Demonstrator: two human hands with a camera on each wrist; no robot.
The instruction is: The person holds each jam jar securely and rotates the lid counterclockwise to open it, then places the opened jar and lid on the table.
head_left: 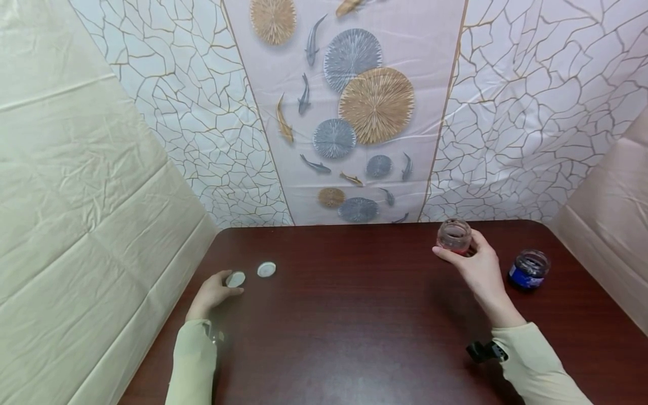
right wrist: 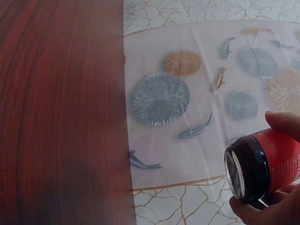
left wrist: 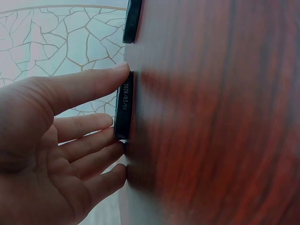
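Note:
At the left of the table, my left hand (head_left: 215, 291) has thumb and fingers around the rim of a round jar lid (head_left: 235, 279). In the left wrist view this lid (left wrist: 123, 107) shows a dark side with a printed date, and the thumb tip is at its edge. A second lid (head_left: 266, 269) lies a little farther right, pale face up. My right hand (head_left: 478, 265) grips a small glass jar (head_left: 454, 236) with no lid on it, held up over the table's far right part. Its red label (right wrist: 281, 161) and dark lower end show in the right wrist view.
Another lidless glass jar with a blue label (head_left: 526, 275) and dark contents stands at the right, beyond my right forearm. The brown wooden table (head_left: 344, 315) ends at a patterned cloth backdrop (head_left: 334, 185). Pale cloth walls (head_left: 96, 225) rise along both sides.

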